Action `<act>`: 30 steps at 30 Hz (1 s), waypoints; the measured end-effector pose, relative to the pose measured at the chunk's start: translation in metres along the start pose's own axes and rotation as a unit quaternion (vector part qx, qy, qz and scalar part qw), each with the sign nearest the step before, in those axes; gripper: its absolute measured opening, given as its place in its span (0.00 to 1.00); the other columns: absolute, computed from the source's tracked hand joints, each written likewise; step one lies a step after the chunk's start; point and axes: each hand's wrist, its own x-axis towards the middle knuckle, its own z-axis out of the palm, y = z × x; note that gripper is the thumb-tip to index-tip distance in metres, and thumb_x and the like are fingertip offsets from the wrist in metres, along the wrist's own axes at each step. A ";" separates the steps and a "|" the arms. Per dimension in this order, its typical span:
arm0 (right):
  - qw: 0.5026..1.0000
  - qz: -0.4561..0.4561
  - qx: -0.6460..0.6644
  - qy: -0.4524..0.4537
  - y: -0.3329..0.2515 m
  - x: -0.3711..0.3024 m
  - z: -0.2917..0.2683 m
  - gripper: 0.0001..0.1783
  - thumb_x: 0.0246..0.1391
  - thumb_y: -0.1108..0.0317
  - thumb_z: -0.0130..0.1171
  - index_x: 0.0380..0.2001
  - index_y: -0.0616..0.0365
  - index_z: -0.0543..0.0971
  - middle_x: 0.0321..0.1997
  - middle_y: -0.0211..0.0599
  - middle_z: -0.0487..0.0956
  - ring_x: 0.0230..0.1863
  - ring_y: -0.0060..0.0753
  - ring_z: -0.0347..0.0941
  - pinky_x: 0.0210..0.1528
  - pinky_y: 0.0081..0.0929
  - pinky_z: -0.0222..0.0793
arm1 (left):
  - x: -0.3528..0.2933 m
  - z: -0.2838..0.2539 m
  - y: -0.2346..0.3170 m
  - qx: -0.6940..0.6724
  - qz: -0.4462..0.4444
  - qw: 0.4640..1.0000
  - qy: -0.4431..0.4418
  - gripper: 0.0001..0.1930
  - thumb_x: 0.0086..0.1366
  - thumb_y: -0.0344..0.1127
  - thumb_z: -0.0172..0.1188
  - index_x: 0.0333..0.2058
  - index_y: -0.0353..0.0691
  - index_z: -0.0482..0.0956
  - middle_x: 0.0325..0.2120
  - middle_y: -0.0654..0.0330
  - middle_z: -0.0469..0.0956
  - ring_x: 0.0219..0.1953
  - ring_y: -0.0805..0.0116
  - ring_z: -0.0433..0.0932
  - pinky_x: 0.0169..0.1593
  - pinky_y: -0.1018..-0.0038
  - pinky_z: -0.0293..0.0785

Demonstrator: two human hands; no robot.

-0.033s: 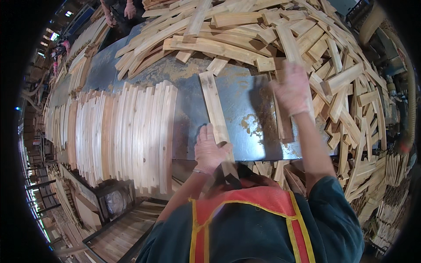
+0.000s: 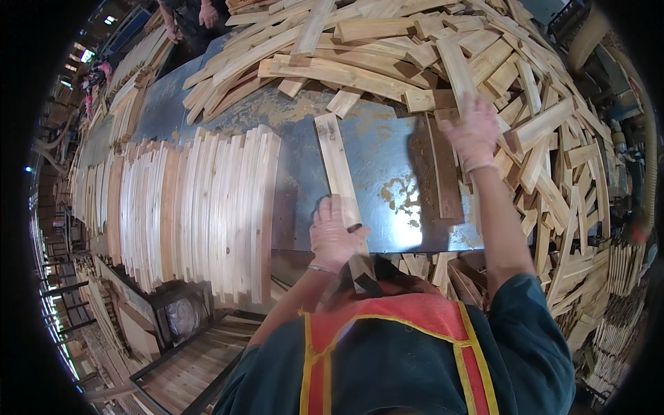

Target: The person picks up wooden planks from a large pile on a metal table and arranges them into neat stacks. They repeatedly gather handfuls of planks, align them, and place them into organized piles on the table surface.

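My left hand (image 2: pixel 333 238) is at the near part of a pale wooden board (image 2: pixel 337 159) that slants across the metal tabletop (image 2: pixel 297 166). Its thumb lies over the board, and the fingers are along the left edge. My right hand (image 2: pixel 474 135) is farther right, above the near end of another board (image 2: pixel 454 66) on the heap. Its fingers are stretched out with the thumb apart; whether they touch that board I cannot tell. Left of the right hand, a darker narrow board (image 2: pixel 445 183) lies lengthwise on the table.
A tight row of upright-edged boards (image 2: pixel 207 214) stands along the left of the table. A large loose heap of boards (image 2: pixel 532 131) curves round the back and right. Another person's hands (image 2: pixel 207 15) show at the far left. A framed wooden cart (image 2: pixel 187 366) is below left.
My right hand has shifted a little to the right, and its shadow on the table has moved with it. My left hand and its board have barely moved.
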 end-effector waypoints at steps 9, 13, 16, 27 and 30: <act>0.940 0.010 0.332 -0.073 -0.028 -0.060 0.016 0.39 0.47 0.67 0.68 0.66 0.55 0.72 0.65 0.56 0.75 0.64 0.61 0.73 0.65 0.45 0.71 | -0.011 0.045 -0.049 -0.040 -0.006 0.996 0.079 0.48 0.55 0.42 0.71 0.73 0.43 0.61 0.70 0.52 0.63 0.67 0.48 0.68 0.69 0.59 0.68; 0.897 0.061 0.401 -0.174 -0.114 -0.148 0.080 0.36 0.50 0.63 0.64 0.64 0.61 0.73 0.60 0.67 0.77 0.56 0.67 0.77 0.61 0.49 0.73 | -0.030 -0.018 -0.083 -0.280 -0.173 0.944 0.018 0.46 0.56 0.33 0.67 0.75 0.47 0.62 0.73 0.53 0.63 0.65 0.48 0.74 0.70 0.62 0.69; 0.851 0.072 0.408 -0.322 -0.208 -0.175 0.113 0.32 0.54 0.59 0.60 0.60 0.64 0.74 0.56 0.68 0.78 0.57 0.69 0.76 0.63 0.48 0.72 | -0.049 -0.037 -0.113 -0.316 -0.173 0.932 0.028 0.46 0.60 0.35 0.67 0.77 0.46 0.59 0.64 0.50 0.74 0.63 0.50 0.78 0.68 0.63 0.71; 0.734 0.014 0.643 -0.218 -0.241 -0.150 0.030 0.35 0.59 0.57 0.70 0.63 0.66 0.74 0.61 0.55 0.80 0.64 0.44 0.76 0.65 0.40 0.71 | -0.097 -0.057 -0.156 0.007 0.045 0.988 0.150 0.39 0.63 0.43 0.64 0.72 0.36 0.65 0.70 0.42 0.66 0.73 0.39 0.62 0.75 0.46 0.57; 0.923 -0.002 0.374 0.088 -0.117 -0.116 -0.037 0.35 0.65 0.66 0.69 0.71 0.62 0.70 0.70 0.49 0.74 0.72 0.42 0.68 0.73 0.39 0.66 | -0.105 -0.060 -0.144 0.007 0.073 0.985 0.156 0.40 0.61 0.43 0.67 0.70 0.36 0.68 0.68 0.42 0.68 0.71 0.38 0.63 0.74 0.47 0.59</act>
